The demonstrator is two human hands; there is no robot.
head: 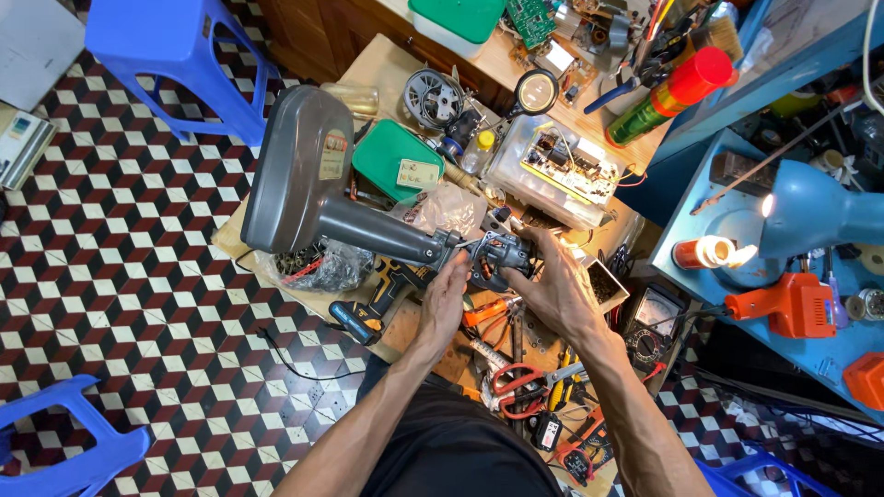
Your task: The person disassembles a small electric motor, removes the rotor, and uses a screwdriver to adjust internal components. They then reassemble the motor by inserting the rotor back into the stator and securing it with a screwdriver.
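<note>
Both hands meet at centre frame: I see my left hand (pixel 446 293), forearm rising from the bottom edge, fingers curled up around the narrow neck of the grey metal appliance with its broad domed base (pixel 304 175), which stretches toward the upper left. My right hand (pixel 552 285) reaches in from lower right, fingers clamped over the exposed motor head with coloured wires (pixel 502 256). Fingertips hide the wiring; the parts beneath I can't make out.
</note>
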